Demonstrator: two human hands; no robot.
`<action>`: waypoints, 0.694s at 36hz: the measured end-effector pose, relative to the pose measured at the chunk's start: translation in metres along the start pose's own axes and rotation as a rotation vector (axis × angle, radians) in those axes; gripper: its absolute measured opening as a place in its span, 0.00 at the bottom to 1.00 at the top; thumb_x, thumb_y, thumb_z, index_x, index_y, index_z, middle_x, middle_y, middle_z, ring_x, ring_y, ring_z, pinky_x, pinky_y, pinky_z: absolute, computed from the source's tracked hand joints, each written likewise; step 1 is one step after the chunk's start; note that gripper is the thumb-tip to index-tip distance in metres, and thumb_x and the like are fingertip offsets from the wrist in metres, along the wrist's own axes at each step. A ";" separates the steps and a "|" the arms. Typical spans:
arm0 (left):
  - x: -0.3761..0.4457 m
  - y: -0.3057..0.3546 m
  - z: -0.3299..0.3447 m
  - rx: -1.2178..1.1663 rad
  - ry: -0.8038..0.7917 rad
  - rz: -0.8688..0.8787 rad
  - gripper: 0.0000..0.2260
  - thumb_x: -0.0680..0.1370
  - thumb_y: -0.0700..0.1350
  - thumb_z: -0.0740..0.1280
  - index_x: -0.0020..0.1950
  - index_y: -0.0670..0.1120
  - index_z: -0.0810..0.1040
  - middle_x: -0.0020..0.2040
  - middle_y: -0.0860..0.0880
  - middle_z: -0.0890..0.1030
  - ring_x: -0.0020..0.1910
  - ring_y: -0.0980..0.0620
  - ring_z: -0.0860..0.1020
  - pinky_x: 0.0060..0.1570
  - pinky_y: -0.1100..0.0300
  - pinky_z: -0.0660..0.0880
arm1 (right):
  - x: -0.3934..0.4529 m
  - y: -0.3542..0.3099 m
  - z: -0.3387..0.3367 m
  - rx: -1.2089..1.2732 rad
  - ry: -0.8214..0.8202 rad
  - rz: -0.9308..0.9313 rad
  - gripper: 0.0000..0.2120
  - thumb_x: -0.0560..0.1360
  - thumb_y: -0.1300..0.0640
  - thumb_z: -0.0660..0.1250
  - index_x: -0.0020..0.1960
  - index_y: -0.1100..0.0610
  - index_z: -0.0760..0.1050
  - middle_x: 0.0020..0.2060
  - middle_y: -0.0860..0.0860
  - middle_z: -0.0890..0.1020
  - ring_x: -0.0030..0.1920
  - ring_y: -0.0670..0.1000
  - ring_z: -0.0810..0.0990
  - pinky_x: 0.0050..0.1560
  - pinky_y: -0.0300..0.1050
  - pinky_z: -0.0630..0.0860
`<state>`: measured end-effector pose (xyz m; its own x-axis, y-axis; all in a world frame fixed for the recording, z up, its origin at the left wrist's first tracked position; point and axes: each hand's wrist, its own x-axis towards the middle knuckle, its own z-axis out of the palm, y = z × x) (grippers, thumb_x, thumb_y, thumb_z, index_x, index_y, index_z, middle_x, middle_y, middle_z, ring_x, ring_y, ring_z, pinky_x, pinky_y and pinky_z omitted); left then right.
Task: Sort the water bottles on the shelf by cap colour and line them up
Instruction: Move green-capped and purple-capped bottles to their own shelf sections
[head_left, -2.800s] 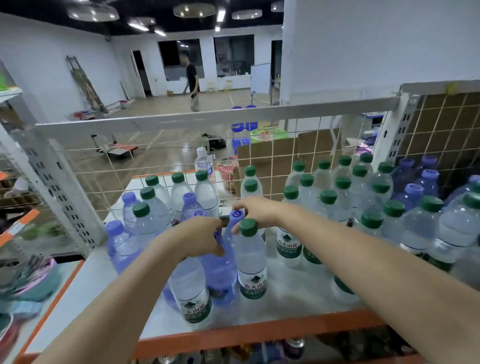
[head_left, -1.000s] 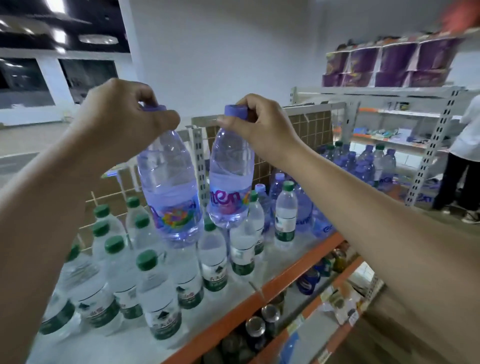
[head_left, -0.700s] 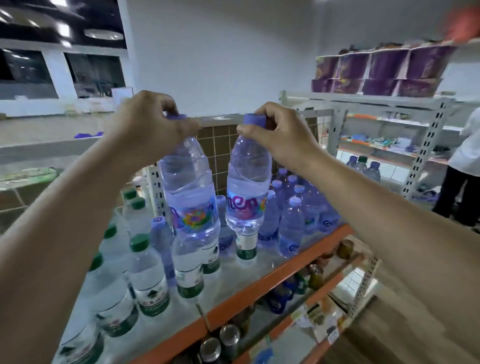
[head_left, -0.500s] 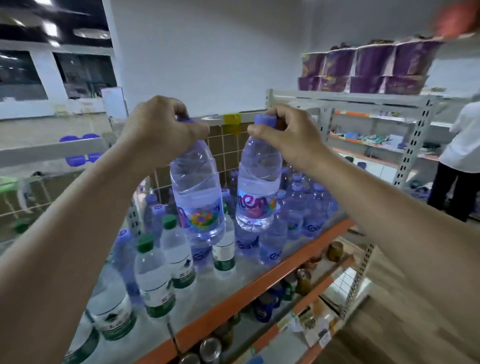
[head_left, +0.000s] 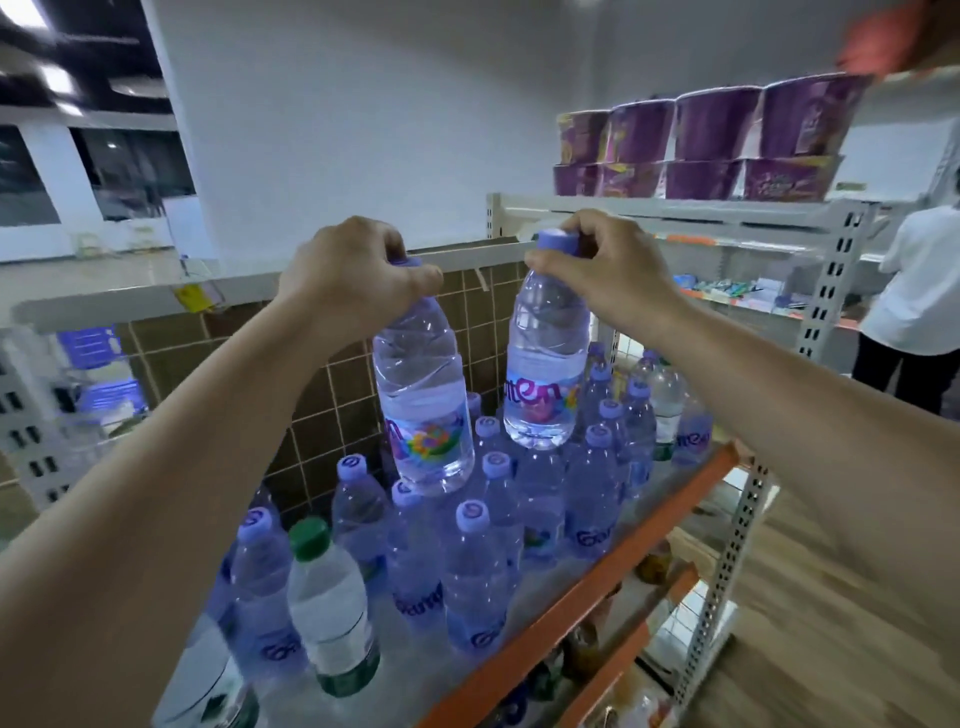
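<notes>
Stood crowded with purple-capped bottles (head_left: 472, 571) on the orange-edged shelf (head_left: 587, 582), one green-capped bottle (head_left: 327, 597) among them. Hung above, two more purple-capped: left bottle (head_left: 423, 415) pinched at the cap by left hand (head_left: 353, 275), right bottle (head_left: 545, 374) by right hand (head_left: 597, 275), probably to be lowered into that group

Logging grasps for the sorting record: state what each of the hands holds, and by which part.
Left hand: clear purple-capped plastic water bottle, gripped at its cap. Right hand: second purple-capped bottle, pinched at the cap.
</notes>
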<state>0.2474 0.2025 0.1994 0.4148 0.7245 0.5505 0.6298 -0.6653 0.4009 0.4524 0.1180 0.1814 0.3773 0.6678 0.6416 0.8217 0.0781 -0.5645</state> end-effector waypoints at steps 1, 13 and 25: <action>0.009 0.001 0.007 0.003 -0.008 -0.001 0.11 0.72 0.55 0.68 0.43 0.47 0.79 0.38 0.47 0.79 0.39 0.46 0.76 0.38 0.57 0.71 | 0.009 0.008 0.000 -0.019 0.003 0.003 0.11 0.73 0.45 0.71 0.46 0.51 0.75 0.32 0.41 0.73 0.32 0.40 0.69 0.33 0.32 0.65; 0.087 0.010 0.083 -0.025 0.166 -0.075 0.08 0.75 0.51 0.65 0.46 0.47 0.75 0.41 0.51 0.75 0.41 0.47 0.73 0.41 0.58 0.65 | 0.092 0.087 0.012 -0.089 0.007 0.003 0.13 0.74 0.38 0.66 0.50 0.46 0.71 0.41 0.42 0.74 0.43 0.47 0.72 0.42 0.42 0.64; 0.134 0.010 0.156 0.063 0.287 -0.159 0.09 0.76 0.48 0.65 0.48 0.42 0.72 0.41 0.46 0.76 0.41 0.44 0.72 0.40 0.57 0.64 | 0.172 0.155 0.059 0.016 -0.172 -0.082 0.19 0.74 0.36 0.65 0.55 0.48 0.73 0.47 0.47 0.80 0.49 0.50 0.77 0.51 0.49 0.73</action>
<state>0.4116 0.3213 0.1628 0.1116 0.7318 0.6723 0.7148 -0.5291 0.4573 0.6195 0.2886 0.1736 0.2301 0.7752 0.5883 0.8389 0.1483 -0.5236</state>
